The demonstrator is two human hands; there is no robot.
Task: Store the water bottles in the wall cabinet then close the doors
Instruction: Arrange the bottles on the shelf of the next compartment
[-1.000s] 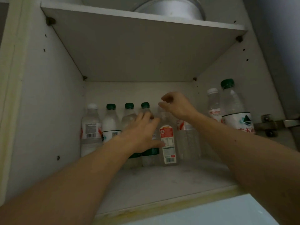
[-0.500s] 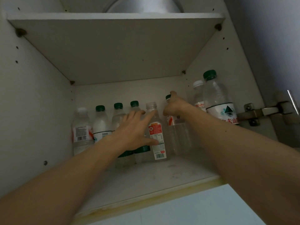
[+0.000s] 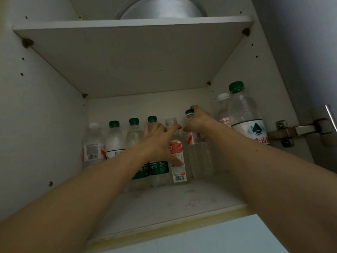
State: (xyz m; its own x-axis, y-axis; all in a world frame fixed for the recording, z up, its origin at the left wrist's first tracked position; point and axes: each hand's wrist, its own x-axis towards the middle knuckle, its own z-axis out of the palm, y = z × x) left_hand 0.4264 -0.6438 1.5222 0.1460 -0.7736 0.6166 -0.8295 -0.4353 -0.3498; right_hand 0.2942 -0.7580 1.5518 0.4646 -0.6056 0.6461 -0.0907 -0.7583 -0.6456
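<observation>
Both my arms reach into the open wall cabinet, onto its lower shelf (image 3: 182,203). Several water bottles stand in a row at the back of that shelf. My left hand (image 3: 160,141) lies with spread fingers against the clear-capped bottle with a red label (image 3: 177,161) and the green-labelled bottles (image 3: 158,170) beside it. My right hand (image 3: 199,121) grips the neck of a green-capped bottle (image 3: 197,154) just right of it. A tall green-capped bottle (image 3: 246,115) and a white-capped one (image 3: 223,110) stand near the right wall.
A metal pot (image 3: 162,8) sits on the upper shelf (image 3: 133,52). A door hinge (image 3: 299,130) sticks out at the right wall, with the open door's edge beyond it. The front half of the lower shelf is bare.
The view has tilted up a little. My right hand came down from above the bottles and closed round the green-capped bottle's neck. My left hand has stayed on the middle bottles.
</observation>
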